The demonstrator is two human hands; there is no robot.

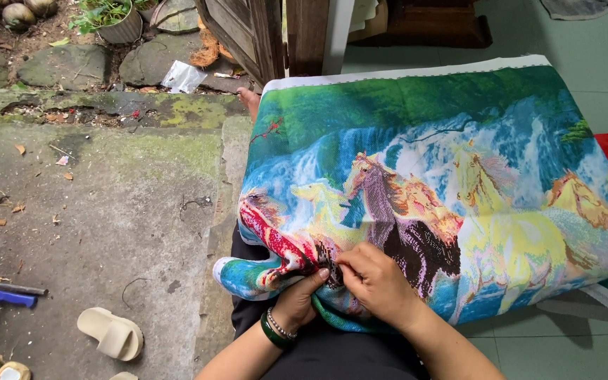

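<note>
- A large embroidered cloth (452, 190), stitched with horses and a waterfall, lay draped over the person's lap.
- The right hand (378, 281) pinched the cloth at its near fold, fingers pressed together.
- The left hand (300, 299) gripped the bunched fold from beneath; two bracelets (274, 329) circled its wrist.
- One pale sandal (110, 333) lay on the rough concrete floor (107, 211).
- One metal pot (122, 28) held green plants.

1 beige slipper (110, 333) on mossy concrete (107, 197); blue-handled tool (1, 293) at left; potted plant (117, 20) beside wooden door (248, 32).
</note>
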